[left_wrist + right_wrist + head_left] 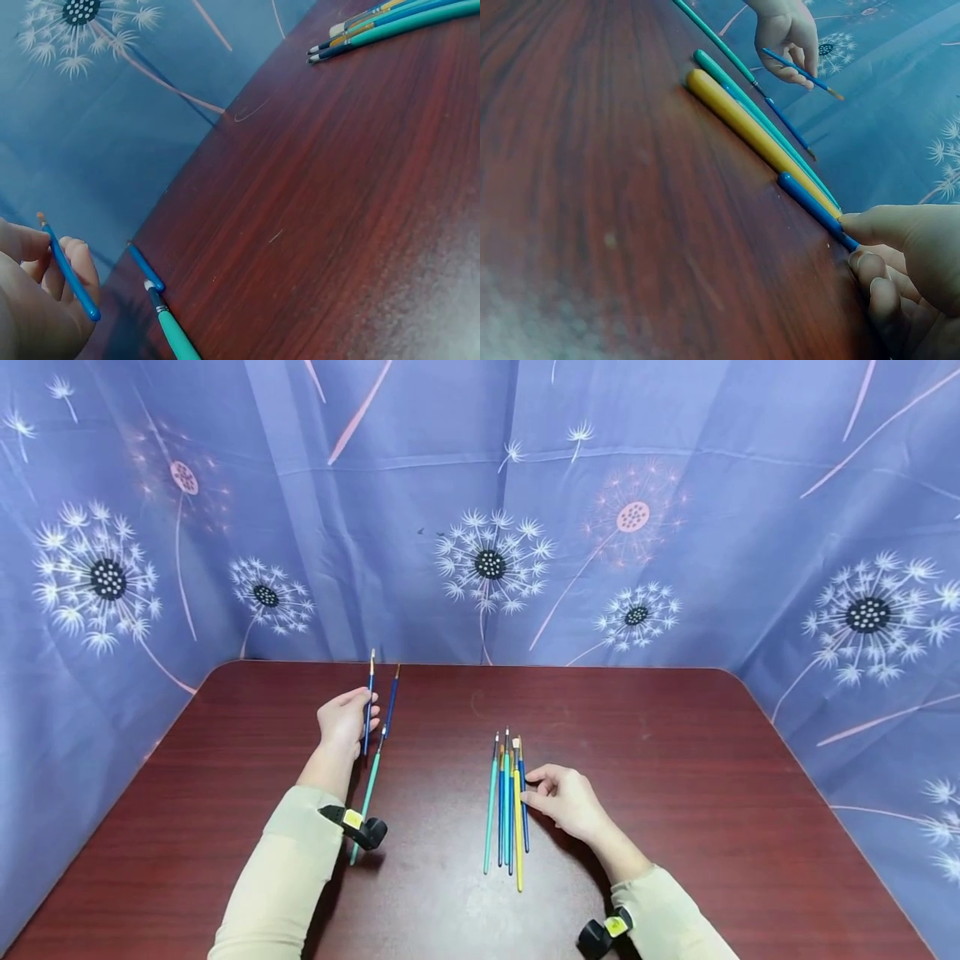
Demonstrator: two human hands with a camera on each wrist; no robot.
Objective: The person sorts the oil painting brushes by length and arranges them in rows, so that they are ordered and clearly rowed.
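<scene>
My left hand (347, 720) pinches a blue paintbrush (69, 276) between thumb and fingers, its bristles pointing up and away, above the table's far left. Below it on the table lie another blue paintbrush (392, 700) and a teal paintbrush (371, 785), end to end. Right of centre, several paintbrushes lie side by side, among them a yellow paintbrush (517, 827) and a teal paintbrush (491, 814). At the right edge of this group, the thumb and fingers of my right hand (566, 797) pinch a blue paintbrush (810, 201); its bristle end is hidden in the right wrist view.
The brushes lie on a dark red-brown wooden table (645, 735) with rounded far corners. A blue-purple curtain (375, 543) with a dandelion print hangs along its far and side edges. Each wrist wears a black strap with a small camera (596, 937).
</scene>
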